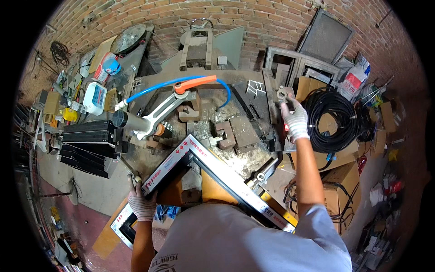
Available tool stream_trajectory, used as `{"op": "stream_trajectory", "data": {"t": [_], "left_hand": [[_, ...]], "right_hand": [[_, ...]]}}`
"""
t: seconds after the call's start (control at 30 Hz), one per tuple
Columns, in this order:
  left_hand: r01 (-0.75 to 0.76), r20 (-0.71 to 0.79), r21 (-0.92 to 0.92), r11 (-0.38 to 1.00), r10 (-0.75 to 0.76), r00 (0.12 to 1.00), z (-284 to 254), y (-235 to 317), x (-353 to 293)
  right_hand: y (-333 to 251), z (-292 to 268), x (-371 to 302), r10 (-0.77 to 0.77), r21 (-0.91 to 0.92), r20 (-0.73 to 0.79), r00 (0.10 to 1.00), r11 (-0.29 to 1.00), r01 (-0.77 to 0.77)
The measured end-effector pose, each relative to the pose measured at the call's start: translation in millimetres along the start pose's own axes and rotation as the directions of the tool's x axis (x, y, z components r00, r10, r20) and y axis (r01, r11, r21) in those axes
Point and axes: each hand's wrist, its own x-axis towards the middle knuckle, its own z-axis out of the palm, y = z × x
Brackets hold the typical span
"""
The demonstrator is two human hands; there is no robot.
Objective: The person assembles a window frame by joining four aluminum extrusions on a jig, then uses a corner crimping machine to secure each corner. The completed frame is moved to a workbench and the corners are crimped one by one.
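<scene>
A corner-shaped frame (217, 168) of metal profiles, covered in white film with red print, lies with its corner pointing away from me on the machine table. My left hand (142, 206), in a white knit glove, is closed around the frame's left arm. To the right, my right hand (297, 121), also gloved, reaches out with its fingers apart beside a small metal block (285, 93). A red part shows next to its wrist; whether the fingertips touch the block is hard to tell. Dark steel clamping blocks (235, 133) stand just beyond the frame's corner.
An orange-handled lever (195, 84) and a blue hose (163, 84) rise over the table. Black profiles (88, 145) are stacked at left, near a white jug (94, 98). A coil of black hose (330, 119) and cardboard boxes (342, 190) stand at right. Behind is a brick wall (253, 22).
</scene>
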Motion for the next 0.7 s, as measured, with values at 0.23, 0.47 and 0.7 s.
{"op": "stream_trajectory", "data": {"t": [0.23, 0.47, 0.7], "left_hand": [[0.116, 0.073, -0.003, 0.993, -0.115, 0.991, -20.3, 0.8, 1.2], [-0.025, 0.131, 0.044, 0.999, 0.019, 0.991, -24.8, -17.0, 19.2], [0.079, 0.151, 0.049, 0.996, -0.086, 0.985, -22.3, -7.6, -5.3]], "right_hand": [[66.4, 46.6, 67.0, 0.219, -0.095, 0.252, 0.943, 0.975, -0.202], [264.0, 86.6, 110.6, 0.024, 0.041, 0.346, 0.938, 0.998, -0.041], [243.5, 127.3, 117.9, 0.044, -0.364, 0.249, 0.968, 0.93, 0.051]]}}
